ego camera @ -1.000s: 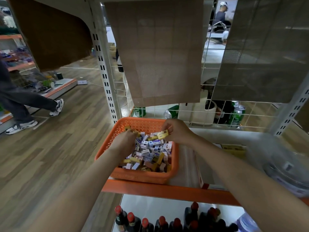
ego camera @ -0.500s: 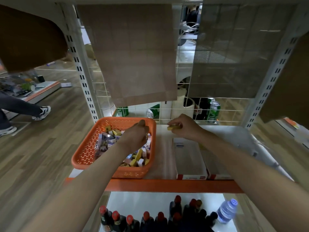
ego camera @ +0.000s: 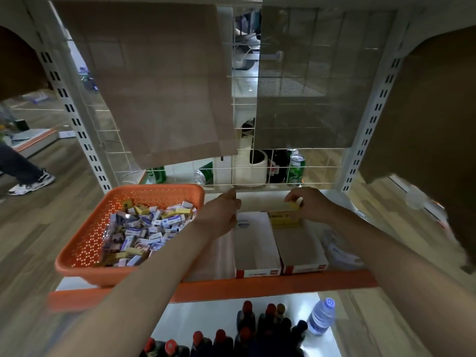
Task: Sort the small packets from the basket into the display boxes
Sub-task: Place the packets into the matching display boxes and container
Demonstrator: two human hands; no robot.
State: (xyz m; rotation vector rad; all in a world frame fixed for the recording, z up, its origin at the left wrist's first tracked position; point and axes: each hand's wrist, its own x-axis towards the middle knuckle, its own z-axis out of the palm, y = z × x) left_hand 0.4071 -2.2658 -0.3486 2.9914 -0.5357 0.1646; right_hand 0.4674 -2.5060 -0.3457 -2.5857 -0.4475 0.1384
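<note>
An orange basket (ego camera: 154,188) at the left of the shelf holds several small packets (ego camera: 144,228), blue-white and yellow. To its right stand two long white display boxes side by side. The left box (ego camera: 257,253) has a blue-white packet (ego camera: 243,222) at its far end. The right box (ego camera: 301,251) has yellow packets (ego camera: 282,220) at its far end. My right hand (ego camera: 311,204) pinches a yellow packet (ego camera: 292,206) above that yellow row. Over the far end of the left box hovers my left hand (ego camera: 221,215), fingers bunched; anything in it is hidden.
The shelf has an orange front edge (ego camera: 257,286) and a wire grid back with brown cardboard sheets (ego camera: 159,86) hanging on it. Green cans (ego camera: 296,168) stand behind the grid. Below are red-capped dark bottles (ego camera: 247,325) and a water bottle (ego camera: 322,316). A person's leg (ego camera: 31,181) is at the left.
Both hands left the basket and moved right. The right hand carried its yellow packet to the far end of the right box; the left hand came over the left box.
</note>
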